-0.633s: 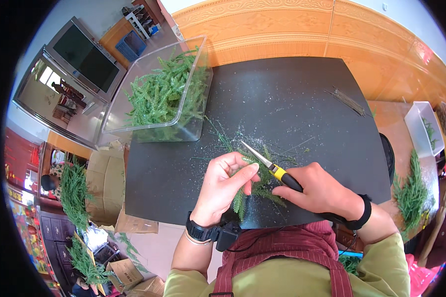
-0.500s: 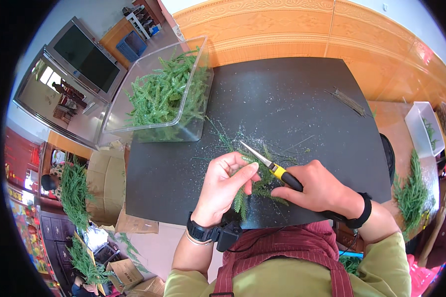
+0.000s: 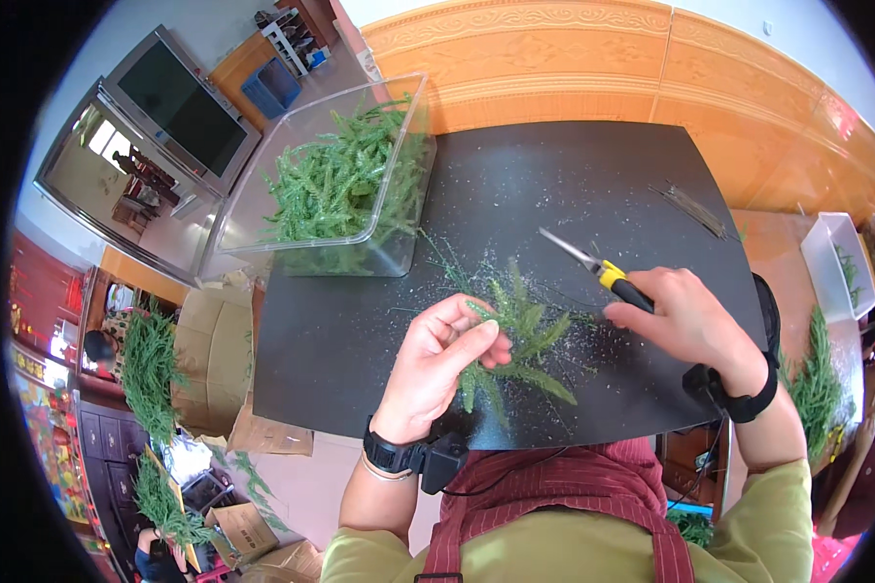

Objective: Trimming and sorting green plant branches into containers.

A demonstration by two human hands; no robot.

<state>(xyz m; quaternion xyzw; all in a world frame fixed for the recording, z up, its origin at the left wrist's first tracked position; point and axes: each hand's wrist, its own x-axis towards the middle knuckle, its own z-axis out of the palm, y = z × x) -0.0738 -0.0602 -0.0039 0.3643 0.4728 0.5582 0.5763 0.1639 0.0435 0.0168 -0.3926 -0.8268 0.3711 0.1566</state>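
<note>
While pinched at the base between thumb and curled fingers of the bare left hand (image 3: 447,352), liable to twist or slip if gripped too lightly: a fan-shaped spray of green, needle-leaved foliage (image 3: 530,335), spread right of the fingertips above the near half of the table. Equally possible, from too hard a squeeze: crushed needles or a bent stem. Hard to tell, with the fingertips covering the join, how firmly held. Wrapped around the black handles in the right hand (image 3: 688,316): long-nosed steel pliers with yellow-and-black grips (image 3: 608,275), angled forward and left, apart from the spray. On a careless swing back, could nick the left fingers or strip needles. Underneath: a dark, curved-edged tabletop (image 3: 331,360), scattered with pale crumbs (image 3: 494,204) and thin, loose green stems (image 3: 442,257). If dragged low, could snag there. Farther out, at far left: a clear, rectangular plastic bin (image 3: 399,160), heaped with green needled cuttings (image 3: 335,189), apt to spill if knocked. At far right, near the edge: a slim bundle of grey-brown strands (image 3: 692,211), easily scattered by a sweeping forearm.
</note>
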